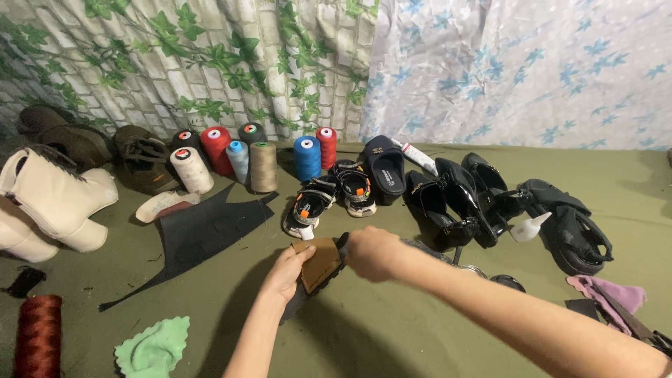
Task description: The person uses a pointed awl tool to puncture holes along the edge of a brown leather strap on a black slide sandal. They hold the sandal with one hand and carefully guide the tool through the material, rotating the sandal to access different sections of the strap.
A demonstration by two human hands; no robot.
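Left hand: left hand (285,271) comes up from below, fingers curled shut on the near end of the brown shoe (320,263)
Right hand: right hand (373,253) reaches across from the right, fist closed over the shoe's far end
Shoe: held just above the green floor cloth (392,336), centre front
Open room: bare cloth in front of the hands; black leather sheet (203,234) lies left
Count: seven thread cones (263,166) in back, one dark red spool (38,336) near left

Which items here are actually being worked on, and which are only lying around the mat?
In hand:
left hand and right hand, both gripping the brown-soled shoe

Lying about:
thread cones
small sneakers
black sandals
white boots
black leather sheet
green cloth
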